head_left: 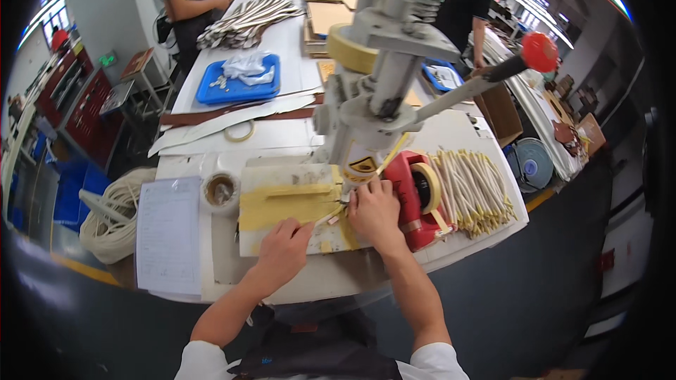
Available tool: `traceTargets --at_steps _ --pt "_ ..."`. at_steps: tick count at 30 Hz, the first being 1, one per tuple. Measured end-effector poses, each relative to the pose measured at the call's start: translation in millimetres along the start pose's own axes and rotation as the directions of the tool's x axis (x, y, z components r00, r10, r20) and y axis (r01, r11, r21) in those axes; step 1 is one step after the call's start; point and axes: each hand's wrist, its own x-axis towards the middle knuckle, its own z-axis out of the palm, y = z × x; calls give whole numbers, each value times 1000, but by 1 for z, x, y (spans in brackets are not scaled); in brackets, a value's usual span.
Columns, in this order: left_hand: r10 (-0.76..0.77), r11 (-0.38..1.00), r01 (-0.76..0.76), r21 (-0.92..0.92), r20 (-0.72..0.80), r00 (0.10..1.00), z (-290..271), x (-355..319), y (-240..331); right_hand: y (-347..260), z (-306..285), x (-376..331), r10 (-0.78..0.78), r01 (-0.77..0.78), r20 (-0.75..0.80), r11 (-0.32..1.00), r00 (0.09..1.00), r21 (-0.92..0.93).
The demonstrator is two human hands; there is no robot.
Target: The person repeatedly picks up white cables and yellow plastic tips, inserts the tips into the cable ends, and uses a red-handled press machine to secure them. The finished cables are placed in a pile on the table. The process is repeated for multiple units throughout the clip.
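Nearest the person, the left hand (285, 243) lies on the taped-over work board (282, 204), its fingers together on the near end of a thin pale cord (325, 218) that runs slantwise up toward the press. Just beyond, the right hand (374, 212) has its fingers pinched on the far end of that cord, right beneath the head of the hand press (373, 91), where a small metal part appears to sit, though it is too small to tell for sure. To do this well, the cord end likely needs to be kept straight and seated squarely under the tool, with both hands steadying it and fingertips held clear of the ram. Touching the right hand's outer side is a red tape dispenser (415, 197), and beside that a heap of pale cords with yellow tips (475, 190). A used tape roll (220, 190) and a paper sheet (169, 232) lie to the left on the desk (211, 148). Farther off sit a blue tray (239, 81) and the press's red-knobbed lever (539, 51).
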Motion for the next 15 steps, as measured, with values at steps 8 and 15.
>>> traceTargets --at_steps 8,15 --pt "64 998 -64 -4 42 997 -5 -1 2 -3 -2 0 -2 4 -26 998 1000 64" --pt "84 996 -84 -34 5 996 -3 -1 0 -5 -6 -1 -7 7 38 1000 999 11"
